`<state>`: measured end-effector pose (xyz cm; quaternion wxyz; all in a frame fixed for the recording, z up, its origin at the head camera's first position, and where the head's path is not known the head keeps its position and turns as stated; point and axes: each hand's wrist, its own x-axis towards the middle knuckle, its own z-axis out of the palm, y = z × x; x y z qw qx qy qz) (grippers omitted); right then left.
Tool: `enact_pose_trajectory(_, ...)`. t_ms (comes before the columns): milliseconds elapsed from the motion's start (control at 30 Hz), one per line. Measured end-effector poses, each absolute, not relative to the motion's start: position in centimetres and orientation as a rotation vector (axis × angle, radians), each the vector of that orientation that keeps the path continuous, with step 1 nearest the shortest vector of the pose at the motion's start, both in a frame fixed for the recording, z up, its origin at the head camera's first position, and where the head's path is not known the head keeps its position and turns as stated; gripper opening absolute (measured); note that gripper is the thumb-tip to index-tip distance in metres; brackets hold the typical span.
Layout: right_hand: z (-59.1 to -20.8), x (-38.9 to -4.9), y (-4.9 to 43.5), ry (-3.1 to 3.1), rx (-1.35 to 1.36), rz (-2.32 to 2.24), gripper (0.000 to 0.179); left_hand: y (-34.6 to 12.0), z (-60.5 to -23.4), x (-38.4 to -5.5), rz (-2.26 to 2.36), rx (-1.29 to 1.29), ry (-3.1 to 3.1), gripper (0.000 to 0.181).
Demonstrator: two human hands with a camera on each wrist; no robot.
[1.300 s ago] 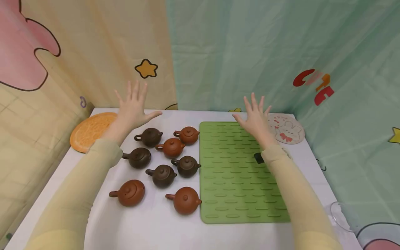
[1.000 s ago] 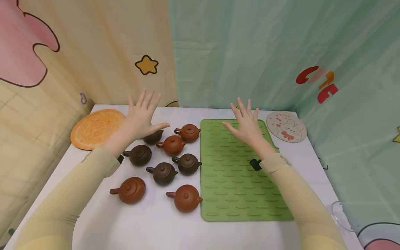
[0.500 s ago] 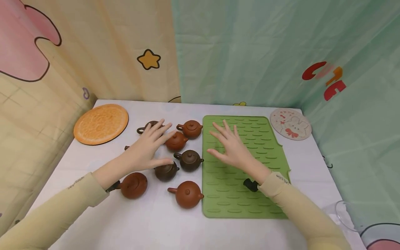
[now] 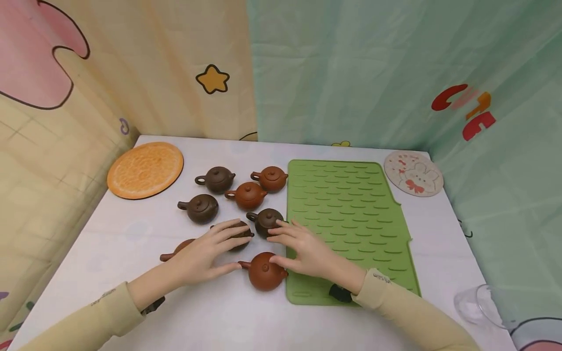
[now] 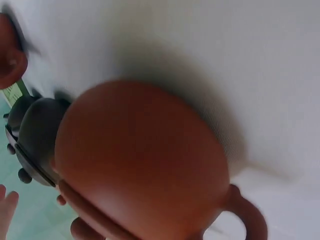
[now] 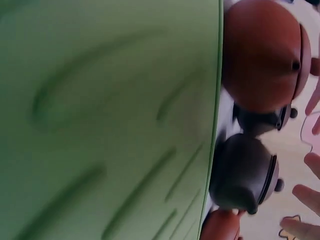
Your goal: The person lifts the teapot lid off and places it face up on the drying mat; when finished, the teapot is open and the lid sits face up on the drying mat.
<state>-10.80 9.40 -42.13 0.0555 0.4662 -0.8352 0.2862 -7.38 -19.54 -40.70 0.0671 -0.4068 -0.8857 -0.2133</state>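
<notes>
My left hand (image 4: 204, 253) hovers at the front left with fingers spread, hiding most of a reddish-brown teapot (image 4: 180, 249) and part of a dark brown teapot (image 4: 243, 243). That reddish-brown teapot (image 5: 140, 155) fills the left wrist view. Over the mat's left edge reaches my right hand (image 4: 307, 251), its fingers in front of another dark brown teapot (image 4: 265, 222). Its thumb overlaps the front reddish-brown teapot (image 4: 263, 277) in the head view; whether it touches is unclear. In the right wrist view, fingertips (image 6: 307, 195) appear beyond the teapot lids. Neither hand holds anything.
Behind the hands stand two more dark teapots (image 4: 202, 208) and two reddish ones (image 4: 249, 196). A green ridged mat (image 4: 351, 204) covers the right middle. An orange-slice mat (image 4: 145, 170) and a rabbit coaster (image 4: 414, 174) lie at the back corners; a clear cup (image 4: 476, 304) is front right.
Both hands have come down and back from the far side of the table toward the front teapots, moving closer together. The head view has tilted slightly. The teapots have stayed in place.
</notes>
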Motion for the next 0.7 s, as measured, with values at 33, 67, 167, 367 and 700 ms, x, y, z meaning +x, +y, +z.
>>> enact_pose_trajectory(33, -42.2, -10.5, 9.2, -2.517, 1.445, 0.892, 0.039, -19.5, -40.9, -7.1, -0.664, -1.227, -2.652, 0.049)
enact_pose_trajectory(67, -42.2, -10.3, 8.9, -2.501, 1.472, 0.916, 0.036, -19.5, -41.1, -6.9, -0.690, -1.233, -2.634, 0.046)
enact_pose_trajectory(167, -42.4, -9.9, 8.4, -2.468, 1.541, 0.967, 0.030, -19.4, -41.8, -6.5, -0.752, -1.255, -2.606, 0.037)
enact_pose_trajectory(367, -42.8, -9.7, 8.0, -2.510, 1.594, 1.043, 0.024, -19.1, -42.9, -6.3, -0.819, -1.249, -2.668, 0.032)
enact_pose_trajectory(700, -43.6, -9.6, 7.4, -2.553, 1.592, 1.113, 0.014, -18.3, -44.1, -7.2, -0.928, -1.213, -2.813, 0.023)
